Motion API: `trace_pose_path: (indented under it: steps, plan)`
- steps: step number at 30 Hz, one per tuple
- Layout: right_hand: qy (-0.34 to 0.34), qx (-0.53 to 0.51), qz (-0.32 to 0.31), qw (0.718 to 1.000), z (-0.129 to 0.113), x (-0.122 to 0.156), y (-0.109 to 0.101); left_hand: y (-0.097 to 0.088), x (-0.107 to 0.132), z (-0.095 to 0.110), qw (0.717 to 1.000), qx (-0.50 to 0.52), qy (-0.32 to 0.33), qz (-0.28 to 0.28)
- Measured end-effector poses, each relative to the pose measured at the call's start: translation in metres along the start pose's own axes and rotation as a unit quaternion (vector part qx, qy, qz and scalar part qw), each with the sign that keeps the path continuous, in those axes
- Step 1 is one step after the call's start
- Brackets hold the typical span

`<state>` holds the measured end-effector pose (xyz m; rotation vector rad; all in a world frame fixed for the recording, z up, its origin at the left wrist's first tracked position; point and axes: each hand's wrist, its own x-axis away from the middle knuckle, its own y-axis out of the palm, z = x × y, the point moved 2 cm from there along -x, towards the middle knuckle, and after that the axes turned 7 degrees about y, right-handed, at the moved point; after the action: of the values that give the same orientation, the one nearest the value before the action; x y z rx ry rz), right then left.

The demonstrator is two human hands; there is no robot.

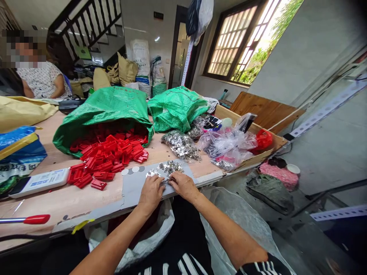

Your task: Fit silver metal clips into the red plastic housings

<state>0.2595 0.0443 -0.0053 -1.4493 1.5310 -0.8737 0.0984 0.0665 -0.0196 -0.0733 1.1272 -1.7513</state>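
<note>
At the table's front edge, my left hand and my right hand are close together over a grey board. The fingertips of both are pinched around small metal pieces, whose exact shape is too small to make out. Just beyond my fingers lie two small piles on the board: shiny flat metal pieces and darker metal pieces. To the left, many red plastic parts spill from the mouth of a green woven sack.
Behind the board sits a clear bag of metal pieces. A second green sack and crumpled plastic bags lie farther back and right. At left are a white box and a red-handled tool. A person sits across the table.
</note>
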Motion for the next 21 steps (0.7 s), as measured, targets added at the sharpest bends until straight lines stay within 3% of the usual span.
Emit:
trace_pose_path:
  steps: [5, 10, 14, 17, 21]
  plan:
    - [-0.012, -0.035, -0.002, 0.999, -0.002, -0.001, -0.004, 0.005, -0.008, 0.001, 0.999, 0.012, -0.031, 0.000]
    - [0.004, -0.155, -0.007, 0.988, -0.005, -0.003, -0.007, 0.005, -0.010, 0.000, 0.995, 0.064, -0.082, 0.012]
    - [0.056, -0.344, -0.082, 0.934, -0.004, -0.007, -0.004, 0.005, -0.013, 0.001, 0.986, 0.112, -0.124, 0.002]
    - [0.079, -0.409, -0.142, 0.898, -0.001, -0.009, -0.002, 0.002, -0.015, 0.003, 0.981, 0.118, -0.151, -0.013]
    - [0.050, -0.380, -0.072, 0.921, 0.010, -0.011, -0.008, -0.003, -0.016, 0.005, 0.981, 0.080, -0.173, -0.030]
